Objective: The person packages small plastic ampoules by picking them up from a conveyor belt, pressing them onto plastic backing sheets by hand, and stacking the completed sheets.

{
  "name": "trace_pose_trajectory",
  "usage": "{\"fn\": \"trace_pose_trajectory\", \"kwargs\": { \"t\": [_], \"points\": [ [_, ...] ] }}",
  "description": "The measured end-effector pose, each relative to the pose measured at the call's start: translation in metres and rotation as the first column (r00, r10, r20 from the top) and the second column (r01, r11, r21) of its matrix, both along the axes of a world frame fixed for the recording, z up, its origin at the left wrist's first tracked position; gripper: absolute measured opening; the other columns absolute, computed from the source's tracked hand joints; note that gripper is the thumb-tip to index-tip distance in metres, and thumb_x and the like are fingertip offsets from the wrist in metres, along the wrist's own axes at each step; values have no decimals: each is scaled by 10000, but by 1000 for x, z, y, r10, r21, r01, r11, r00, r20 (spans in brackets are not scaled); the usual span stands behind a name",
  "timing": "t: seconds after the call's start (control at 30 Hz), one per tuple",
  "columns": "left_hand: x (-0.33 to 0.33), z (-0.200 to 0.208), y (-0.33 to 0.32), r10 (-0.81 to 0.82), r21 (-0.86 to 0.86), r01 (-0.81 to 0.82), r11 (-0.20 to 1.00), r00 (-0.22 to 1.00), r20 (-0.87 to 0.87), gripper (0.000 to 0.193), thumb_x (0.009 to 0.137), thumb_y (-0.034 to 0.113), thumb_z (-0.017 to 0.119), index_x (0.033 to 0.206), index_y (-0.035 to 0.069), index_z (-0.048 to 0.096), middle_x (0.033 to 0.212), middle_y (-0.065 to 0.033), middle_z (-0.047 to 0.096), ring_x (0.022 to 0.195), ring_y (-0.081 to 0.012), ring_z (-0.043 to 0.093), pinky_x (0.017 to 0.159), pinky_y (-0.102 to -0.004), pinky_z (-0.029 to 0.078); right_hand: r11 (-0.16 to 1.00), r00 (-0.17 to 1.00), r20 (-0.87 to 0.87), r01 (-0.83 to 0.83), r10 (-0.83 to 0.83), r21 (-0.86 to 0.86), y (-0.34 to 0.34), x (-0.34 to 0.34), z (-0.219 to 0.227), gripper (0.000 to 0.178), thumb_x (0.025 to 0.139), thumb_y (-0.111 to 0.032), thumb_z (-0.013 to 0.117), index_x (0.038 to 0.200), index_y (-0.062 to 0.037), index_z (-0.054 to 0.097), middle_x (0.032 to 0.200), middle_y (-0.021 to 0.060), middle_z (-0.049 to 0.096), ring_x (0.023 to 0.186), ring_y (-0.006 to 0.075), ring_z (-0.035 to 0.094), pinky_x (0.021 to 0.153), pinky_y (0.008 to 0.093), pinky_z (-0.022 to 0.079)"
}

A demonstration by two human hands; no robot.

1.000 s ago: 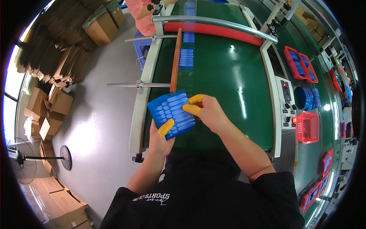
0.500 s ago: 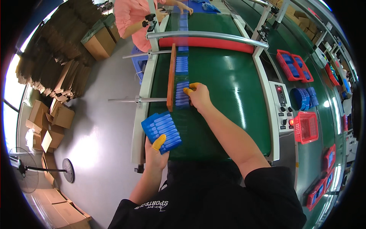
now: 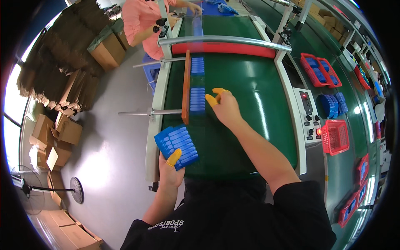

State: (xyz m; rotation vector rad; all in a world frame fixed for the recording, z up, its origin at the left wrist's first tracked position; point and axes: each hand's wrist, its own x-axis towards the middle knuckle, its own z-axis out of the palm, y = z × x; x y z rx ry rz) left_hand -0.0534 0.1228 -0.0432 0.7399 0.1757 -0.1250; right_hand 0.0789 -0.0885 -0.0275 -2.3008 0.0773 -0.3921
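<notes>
My left hand (image 3: pixel 170 168) grips a stack of blue cards (image 3: pixel 177 143) with rows of pale blue elongated ribs, its thumb in a yellow finger cot pressing on top. Over the green conveyor belt (image 3: pixel 246 137), my right hand (image 3: pixel 227 108) has its thumb and index finger, in yellow finger cots, apart with nothing visible between them. Just left of these fingertips lies a blue ribbed piece (image 3: pixel 197 100) on the belt. Another blue ribbed piece (image 3: pixel 197 66) lies farther up. Both sit along the right side of a wooden guide bar (image 3: pixel 186 89).
A metal bar (image 3: pixel 225 39) and a red roller (image 3: pixel 233 50) cross the belt. Beyond them stands a person in a pink top (image 3: pixel 141 27). At right are a control panel (image 3: pixel 307 114), an empty red basket (image 3: pixel 335 137) and filled red baskets (image 3: pixel 314 71). Cardboard boxes (image 3: pixel 66 127) stand at left.
My right hand has drawn back to the right, off the nearer blue ribbed piece. The pieces on the belt have shifted slightly away from me. My left hand stays with its stack.
</notes>
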Motion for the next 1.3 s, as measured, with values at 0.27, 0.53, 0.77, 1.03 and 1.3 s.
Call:
{"fn": "trace_pose_trajectory", "kwargs": {
  "t": [0.27, 0.53, 0.77, 1.03, 1.3],
  "points": [
    [10, 4, -21, -58, 2, 58, 998, 998, 4, 443, 839, -23, 637, 1229, 64, 446, 1164, -102, 574, 1050, -240, 599, 902, -417, 505, 726, 829, -200, -309, 522, 614, 14, -81, 27, 282, 834, -180, 718, 972, 51, 633, 811, 83, 650, 722, 137, 602, 675, 267, 492],
    [7, 8, -16, -42, -17, 42, 999, 999, 15, 402, 868, 6, 614, 1230, 53, 447, 1140, -106, 580, 1025, -269, 614, 888, -436, 516, 576, 876, -258, -27, 407, 817, 0, -67, 28, 170, 845, -114, 694, 904, 35, 637, 691, 11, 570, 541, 66, 492, 470, 208, 402],
    [-2, 11, -6, 48, 120, -42, 992, 998, -48, 410, 879, 64, 612, 1255, 50, 452, 1107, -131, 595, 959, -362, 647, 810, -430, 544, 697, 899, -324, 30, 295, 716, 11, -14, -6, 227, 846, -118, 686, 954, 76, 636, 686, 49, 581, 538, 89, 516, 437, 246, 420],
    [-6, 5, 2, 22, 110, -20, 994, 1000, -22, 431, 874, 48, 618, 1257, 30, 422, 1121, -133, 572, 972, -343, 638, 861, -463, 535, 978, 975, -194, -65, 104, 199, 28, 2, -20, 335, 802, -202, 713, 997, 61, 644, 807, 197, 666, 747, 344, 648, 688, 404, 512],
    [-3, 7, -4, -8, 106, 8, 994, 1000, -2, 439, 868, 45, 627, 1256, 22, 423, 1121, -127, 573, 975, -297, 633, 897, -487, 523, 993, 996, 17, 85, -84, -84, 13, -14, -18, 334, 852, -263, 667, 1006, 32, 633, 993, 196, 626, 840, 318, 641, 714, 402, 509]
  ]
}}
